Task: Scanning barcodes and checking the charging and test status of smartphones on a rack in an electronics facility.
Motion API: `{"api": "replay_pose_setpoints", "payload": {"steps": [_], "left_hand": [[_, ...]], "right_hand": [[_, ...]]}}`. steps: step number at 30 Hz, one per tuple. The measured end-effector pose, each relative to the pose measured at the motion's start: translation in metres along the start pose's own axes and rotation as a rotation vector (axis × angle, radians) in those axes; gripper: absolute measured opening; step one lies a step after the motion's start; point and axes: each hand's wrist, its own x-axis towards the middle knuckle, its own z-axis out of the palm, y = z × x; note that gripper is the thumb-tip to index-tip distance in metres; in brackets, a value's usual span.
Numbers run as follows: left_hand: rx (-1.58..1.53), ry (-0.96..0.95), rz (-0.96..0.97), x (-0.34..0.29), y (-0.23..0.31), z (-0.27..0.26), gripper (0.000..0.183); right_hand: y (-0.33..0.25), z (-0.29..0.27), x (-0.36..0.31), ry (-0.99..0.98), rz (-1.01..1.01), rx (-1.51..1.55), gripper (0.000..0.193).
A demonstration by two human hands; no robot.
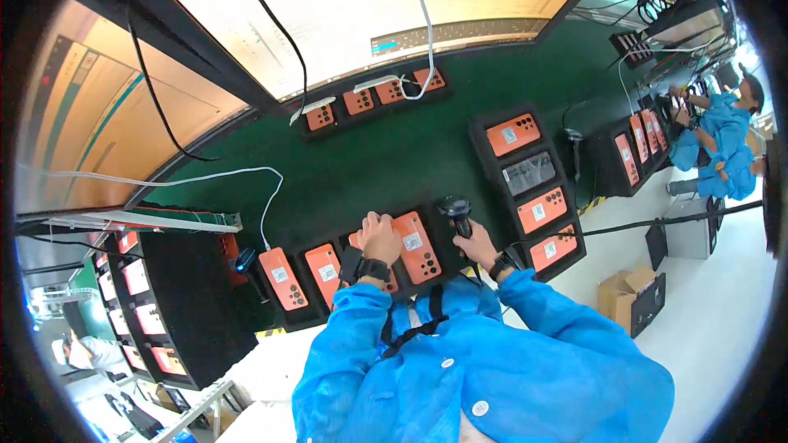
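Observation:
My left hand point(380, 239) is closed, fingers bent, over an orange phone point(391, 282) in the black foam tray in front of me; the hand hides most of that phone. My right hand point(478, 248) grips the handle of a black barcode scanner point(454, 207), whose head points away from me over the tray's right end. Just right of my left hand lies a larger-looking orange phone point(417, 248) with a white label and camera lenses. Further left in the tray lie two more labelled orange phones, a nearer one point(322, 267) and an outer one point(283, 279), beside a white cable.
Right of me stands another black tray point(502, 171) with orange phones and a clear-wrapped item. Large screens point(353, 16) rise behind the green mat point(369, 160); cables hang before them. A phone rack point(197, 312) stands left. Co-workers in blue point(722, 135) are far right, near a cardboard box point(625, 291).

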Motion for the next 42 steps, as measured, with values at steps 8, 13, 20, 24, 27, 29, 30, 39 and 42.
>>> {"api": "replay_pose_setpoints", "payload": {"steps": [8, 13, 20, 24, 27, 29, 30, 39, 42], "left_hand": [[-0.176, 0.016, 0.010, -0.003, -0.002, -0.001, 0.021], [-0.346, 0.079, 0.176, -0.016, 0.004, -0.008, 0.034], [-0.042, 0.207, 0.061, -0.023, 0.025, 0.035, 0.040], [0.078, 0.329, -0.052, -0.018, 0.050, 0.032, 0.027], [0.080, 0.270, -0.120, -0.007, 0.045, 0.035, 0.020], [0.097, 0.287, -0.070, -0.004, 0.038, 0.038, 0.021], [0.125, 0.279, -0.036, -0.002, 0.035, 0.037, 0.022], [-0.760, 0.105, 0.129, -0.024, 0.014, 0.003, 0.036], [-0.860, 0.022, 0.089, -0.053, 0.017, -0.030, 0.038]], "right_hand": [[-0.097, -0.001, 0.130, 0.324, -0.635, 0.264, 0.079], [-0.240, -0.022, 0.107, 0.160, -1.077, 0.015, 0.053], [-0.103, -0.013, 0.001, 0.259, -0.772, -0.038, 0.016], [0.009, -0.025, -0.089, 0.255, -0.541, -0.343, 0.022], [0.053, -0.017, -0.155, 0.207, -0.316, -0.318, 0.025], [0.077, -0.015, -0.181, 0.137, -0.183, -0.361, 0.025], [0.094, -0.015, -0.190, 0.114, -0.216, -0.434, 0.024], [0.201, -0.016, -0.186, -0.025, 0.350, -0.362, 0.040], [0.126, -0.007, -0.124, 0.069, 0.342, 0.332, 0.054]]}}
